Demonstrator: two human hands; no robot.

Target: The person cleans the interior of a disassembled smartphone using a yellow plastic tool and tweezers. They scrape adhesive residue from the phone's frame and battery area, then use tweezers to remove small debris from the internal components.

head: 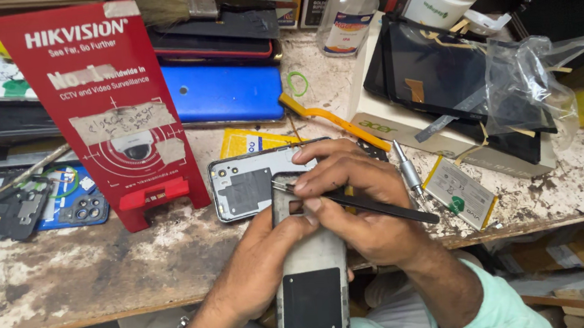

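An opened phone (312, 283), back cover off, is gripped from below in the left hand (262, 259) at the bench edge, held lengthwise over the lap; black tweezers (360, 204) are pinched in the right hand (356, 200), tips set at the phone's upper end. Just beyond, a second opened phone body (248, 186) is laid flat on the worn bench (67, 271), a screwdriver (408, 167) and a battery (460, 194) to its right. Further back, a red sign stand (104, 103), a blue back cover (224, 92) and a brush (184, 3) are seen

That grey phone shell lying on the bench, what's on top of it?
The right hand with black tweezers lies over the grey shell's right end; a dark square patch shows. The covered end cannot be seen.
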